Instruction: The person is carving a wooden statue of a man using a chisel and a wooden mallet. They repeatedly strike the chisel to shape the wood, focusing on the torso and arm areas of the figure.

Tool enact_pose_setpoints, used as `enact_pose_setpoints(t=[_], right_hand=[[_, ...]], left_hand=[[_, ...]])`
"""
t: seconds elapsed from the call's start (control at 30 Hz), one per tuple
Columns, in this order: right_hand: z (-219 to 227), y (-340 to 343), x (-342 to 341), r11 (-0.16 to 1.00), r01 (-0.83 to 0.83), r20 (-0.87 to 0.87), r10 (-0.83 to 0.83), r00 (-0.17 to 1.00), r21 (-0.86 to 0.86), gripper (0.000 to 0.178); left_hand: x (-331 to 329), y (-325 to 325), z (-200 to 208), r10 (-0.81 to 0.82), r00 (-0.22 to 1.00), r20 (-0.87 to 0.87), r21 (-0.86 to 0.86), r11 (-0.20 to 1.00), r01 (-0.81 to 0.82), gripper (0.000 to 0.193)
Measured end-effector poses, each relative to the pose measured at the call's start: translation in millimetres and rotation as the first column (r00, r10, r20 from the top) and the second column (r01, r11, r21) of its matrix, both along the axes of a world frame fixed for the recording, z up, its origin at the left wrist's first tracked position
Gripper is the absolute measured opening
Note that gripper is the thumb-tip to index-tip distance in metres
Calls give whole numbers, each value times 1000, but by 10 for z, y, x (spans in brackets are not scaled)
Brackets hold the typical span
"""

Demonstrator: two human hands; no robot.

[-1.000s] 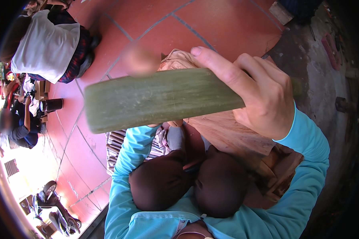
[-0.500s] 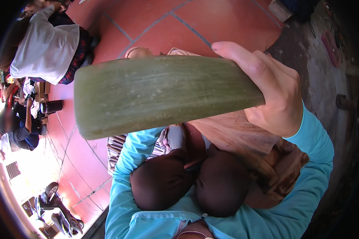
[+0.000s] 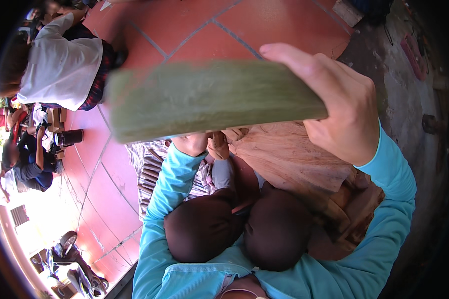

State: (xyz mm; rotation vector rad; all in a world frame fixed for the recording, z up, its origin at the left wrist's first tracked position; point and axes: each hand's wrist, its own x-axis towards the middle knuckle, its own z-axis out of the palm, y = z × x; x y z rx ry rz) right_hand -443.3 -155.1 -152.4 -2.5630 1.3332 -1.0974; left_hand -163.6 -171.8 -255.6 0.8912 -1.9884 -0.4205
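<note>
My right hand (image 3: pixel 341 102) is closed round the narrow right end of a long green mallet (image 3: pixel 214 99), its thumb stretched along the upper edge. The mallet spans the upper middle of the view, its wide left end smeared by motion. Just below its lower edge shows part of my left hand (image 3: pixel 190 144); the mallet hides its fingers and anything in them. Beside that hand is a large piece of brown carved wood (image 3: pixel 292 154), which reaches right beneath my right hand and wrist. The mallet covers the wood's far side.
Several chisels (image 3: pixel 149 172) lie on a striped cloth left of my knees (image 3: pixel 197 226). A person in a white shirt (image 3: pixel 65 65) is at the upper left, another person (image 3: pixel 30 164) below. A dark cylinder (image 3: pixel 69 137) stands on the red tiled floor (image 3: pixel 117 184). A motorbike (image 3: pixel 72 264) is lower left.
The mallet's wide left end has swung upward and slightly right, and is now blurred. Part of my left hand has come into sight below it. The right hand has barely moved.
</note>
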Motion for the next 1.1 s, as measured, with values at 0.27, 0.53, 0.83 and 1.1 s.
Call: enact_pose_setpoints(t=[0.27,0.53,0.83,1.1], right_hand=[[119,2,58,1000,-14,-172,16,985,16,63],[167,114,136,1000,1,-287,-3,958,-5,63],[185,123,43,999,31,-294,-20,956,32,77],[-85,64,155,1000,12,-215,-6,977,29,68]], left_hand=[[26,8,-65,59,998,-31,72,996,-57,24],[-16,-129,-74,-107,967,-233,56,991,123,13],[-207,-83,192,-47,971,-233,76,995,67,19],[-154,79,160,-19,972,-233,285,954,87,5]])
